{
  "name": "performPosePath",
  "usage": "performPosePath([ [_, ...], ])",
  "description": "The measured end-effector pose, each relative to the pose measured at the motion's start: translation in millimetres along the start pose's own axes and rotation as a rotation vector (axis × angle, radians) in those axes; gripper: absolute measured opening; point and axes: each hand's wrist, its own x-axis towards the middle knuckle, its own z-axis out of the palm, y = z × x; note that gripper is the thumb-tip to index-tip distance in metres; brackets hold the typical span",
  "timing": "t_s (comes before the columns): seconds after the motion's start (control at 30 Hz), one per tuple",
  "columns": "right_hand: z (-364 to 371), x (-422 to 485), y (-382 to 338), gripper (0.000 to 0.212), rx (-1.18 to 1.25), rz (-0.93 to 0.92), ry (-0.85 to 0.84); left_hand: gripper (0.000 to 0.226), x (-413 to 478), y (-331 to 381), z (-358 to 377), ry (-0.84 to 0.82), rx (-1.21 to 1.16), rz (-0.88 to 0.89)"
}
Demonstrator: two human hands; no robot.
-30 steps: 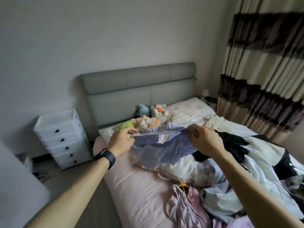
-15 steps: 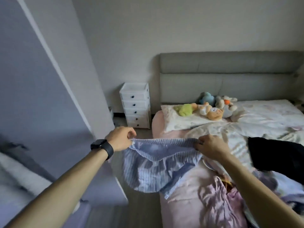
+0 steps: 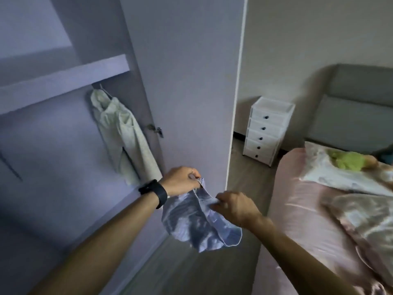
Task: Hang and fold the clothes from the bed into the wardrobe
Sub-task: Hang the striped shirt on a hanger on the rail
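Pale blue striped fabric garment [image 3: 200, 226] hangs before the open grey wardrobe [image 3: 63, 81], its gathered edge pinched by left hand [image 3: 180, 180] and right hand [image 3: 234, 207]; a slack pinch could drop it onto the wooden floor [image 3: 187, 273].

The shorts [image 3: 200, 226] are thin, soft cloth with fine stripes. The sheet [image 3: 302, 209] is smooth and shiny (like satin). The drawers [image 3: 268, 128] look like glossy white plastic. The door [image 3: 187, 81] is smooth and matt, with a shiny metal hinge [image 3: 156, 129]. The floor [image 3: 251, 173] looks like wood. The headboard [image 3: 357, 116] is matt and padded.
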Motion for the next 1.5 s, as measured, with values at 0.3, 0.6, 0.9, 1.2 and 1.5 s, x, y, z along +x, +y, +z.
performPosePath([
  [0.3,-6,87,-88,0.024,-0.063,0.053,0.132,0.036,-63,-158,-104,0.208,0.554,-0.149],
  [0.6,-47,172,-124,0.013,0.152,0.212,-0.026,0.025,-76,-222,-175,0.271,-0.044,-0.357],
  [0.9,-24,222,-129,0.026,0.618,0.165,-0.297,0.021,-70,-226,-158,0.315,-0.499,-0.385],
  [1.2,4,276,-123,0.047,1.119,-0.03,-0.88,0.041,-157,-225,-124,0.352,-0.583,-0.584],
  [1.5,67,252,-202,0.017,0.506,-0.626,-0.522,0.055,-205,-194,-50,0.889,-0.095,-0.768],
])
